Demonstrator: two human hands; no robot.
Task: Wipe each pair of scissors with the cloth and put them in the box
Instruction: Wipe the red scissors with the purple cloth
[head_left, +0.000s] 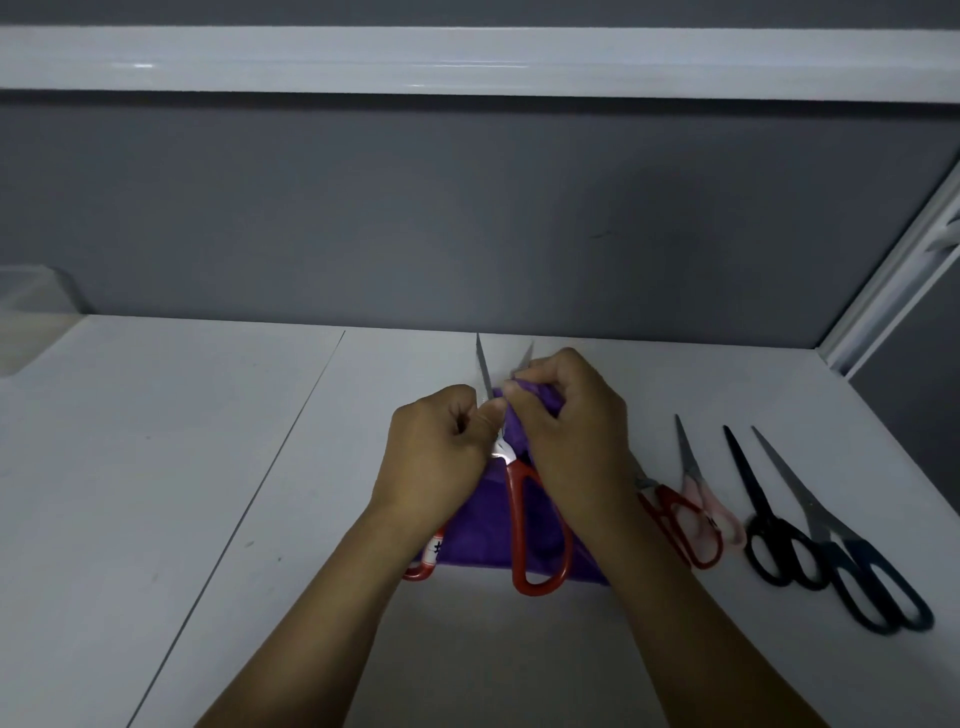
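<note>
— Gripping what, right now?

— With the left hand (436, 447), curling round the red-handled scissors (524, 519) just ahead of the pivot and steadying them. With the right hand (566, 431), pinching a bunched fold of the purple cloth (478, 535) round the right-hand blade, near its root.

— And lying where, that pair?

— Resting on the white table (208, 467), blades (483, 364) splayed open and pointing away, red loops trailing back toward the body over the rest of the cloth spread beneath.

— Handling how, by the look of it?

— Probably behaving stiff and fairly light, with the steel sliding slickly under fabric and the edges and tips biting if stroked the wrong way. Cloth flopping soft and bunching easily. Better taking hold at the loops or the pivot, then wiping from root toward tip while keeping the cloth padding the fingers.

— Waiting close by?

— Right of the held scissors, lying in a row: a second red pair (685, 525), partly hiding behind the right forearm and touching a pink pair (696, 483); then a black pair (763, 514) touching a dark blue pair (841, 540) at the handles. Far left of the held scissors, sitting well apart near the back wall: a translucent box (31, 312), contents not showing.
</note>
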